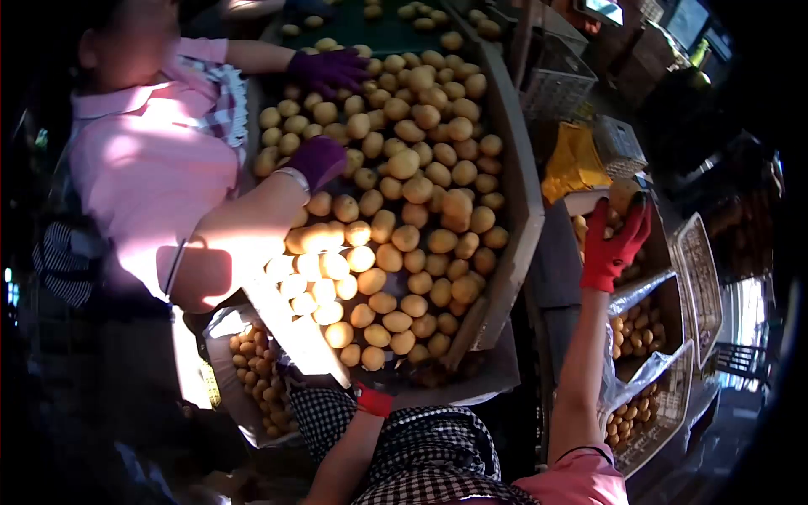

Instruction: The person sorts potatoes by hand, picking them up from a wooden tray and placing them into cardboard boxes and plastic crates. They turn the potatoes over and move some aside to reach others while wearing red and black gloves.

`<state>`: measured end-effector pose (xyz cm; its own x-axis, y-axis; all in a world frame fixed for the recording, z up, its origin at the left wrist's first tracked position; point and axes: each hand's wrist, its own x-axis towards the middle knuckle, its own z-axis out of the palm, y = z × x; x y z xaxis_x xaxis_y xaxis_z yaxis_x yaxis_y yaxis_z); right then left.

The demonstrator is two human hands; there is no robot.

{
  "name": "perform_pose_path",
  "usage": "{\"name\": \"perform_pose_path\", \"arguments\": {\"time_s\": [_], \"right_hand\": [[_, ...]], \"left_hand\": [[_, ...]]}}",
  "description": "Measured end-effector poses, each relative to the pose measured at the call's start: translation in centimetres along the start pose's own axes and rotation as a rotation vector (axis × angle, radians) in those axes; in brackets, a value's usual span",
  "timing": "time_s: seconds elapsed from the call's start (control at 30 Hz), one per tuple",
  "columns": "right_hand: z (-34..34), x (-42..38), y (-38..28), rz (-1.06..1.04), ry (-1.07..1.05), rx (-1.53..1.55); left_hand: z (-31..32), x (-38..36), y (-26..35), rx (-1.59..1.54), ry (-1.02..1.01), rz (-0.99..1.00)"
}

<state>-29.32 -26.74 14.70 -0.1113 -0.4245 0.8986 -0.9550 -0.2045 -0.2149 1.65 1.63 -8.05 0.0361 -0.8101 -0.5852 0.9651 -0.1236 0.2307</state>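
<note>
Many round yellow-brown fruits or potatoes (404,164) cover a sorting table with raised wooden sides (515,168). My right hand (616,244), in a red glove, is stretched out to the right with its fingers around one potato (623,194), above a box of potatoes. Near the table's front edge is my left hand (373,399), also in a red glove; its fingers are in shadow and I cannot make out whether they hold anything.
A co-worker in a pink shirt (151,168) stands at the left, purple-gloved hands (332,71) over the potatoes. Lined crates (673,400) stand at the right, a yellow bag (575,160) behind them. Another potato box (220,324) sits at the lower left.
</note>
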Motion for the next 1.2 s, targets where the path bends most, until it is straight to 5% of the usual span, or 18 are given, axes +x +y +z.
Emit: {"name": "perform_pose_path", "arguments": {"time_s": [0.07,0.23,0.4,0.5,0.53,0.57,0.6,0.63,0.7,0.73,0.8,0.93,0.97,1.0,1.03,1.1,1.13,1.2], "right_hand": [[2.6,-1.1,1.7,0.400,-0.440,0.068],[0.0,-12.9,-10.6,-0.117,-0.823,0.433],[-6.3,-25.5,-19.1,-0.191,-1.017,0.206],[-6.8,-27.3,-20.2,-0.258,-1.246,0.171],[-5.3,-26.2,-19.9,0.020,-1.238,0.284],[-4.4,-25.2,-19.6,0.318,-1.206,0.357],[-3.1,-25.5,-19.8,0.172,-1.187,0.259],[-3.5,-22.3,-22.5,0.133,-1.307,0.200],[-5.3,-25.2,-22.6,0.131,-1.316,-0.037],[-6.5,-25.9,-22.5,0.109,-1.371,0.027],[-7.5,-26.9,-21.3,0.040,-1.475,0.205],[-2.5,-24.0,-22.6,0.270,-1.235,0.168],[-2.5,-25.0,-23.7,0.001,-1.149,-0.059],[-3.5,-25.8,-24.2,-0.012,-1.147,0.049],[-4.8,-27.0,-23.5,-0.098,-1.109,0.133],[-4.1,-29.0,-22.0,-0.197,-1.049,0.293],[-3.1,-29.2,-20.6,-0.235,-0.920,0.238],[-1.8,-27.7,-20.5,-0.268,-0.792,0.177]], "left_hand": [[-0.3,0.0,-0.4,-0.033,-0.018,0.020],[1.5,-0.8,-1.1,-0.243,0.015,-0.042],[-1.6,-0.4,-3.3,-0.442,0.244,-0.128],[-3.8,0.6,-3.8,-0.404,-0.097,0.055],[-4.2,-0.5,-3.8,-0.417,-0.071,0.035],[-4.2,-1.7,-2.9,0.339,-0.006,0.431],[-3.4,-2.3,-3.2,1.107,0.001,0.764],[-2.3,-2.3,-4.5,0.794,-0.051,0.845],[2.5,-2.5,-1.5,-0.053,0.176,0.260],[4.1,-3.2,-0.6,-0.325,-0.014,0.124],[4.2,-3.6,0.0,-0.245,-0.070,0.169],[0.1,-2.5,-1.9,-0.148,0.127,0.277],[-2.6,-1.9,-2.6,-0.150,0.139,0.317],[-5.8,-0.9,-3.0,-0.377,-0.291,0.227],[-6.7,-0.8,-3.8,-0.437,-0.143,0.173],[0.0,-3.8,-2.9,0.330,0.034,0.742],[0.3,-4.8,-1.6,0.507,0.114,0.584],[-2.0,-2.4,-2.4,-0.175,0.200,0.165]]}}
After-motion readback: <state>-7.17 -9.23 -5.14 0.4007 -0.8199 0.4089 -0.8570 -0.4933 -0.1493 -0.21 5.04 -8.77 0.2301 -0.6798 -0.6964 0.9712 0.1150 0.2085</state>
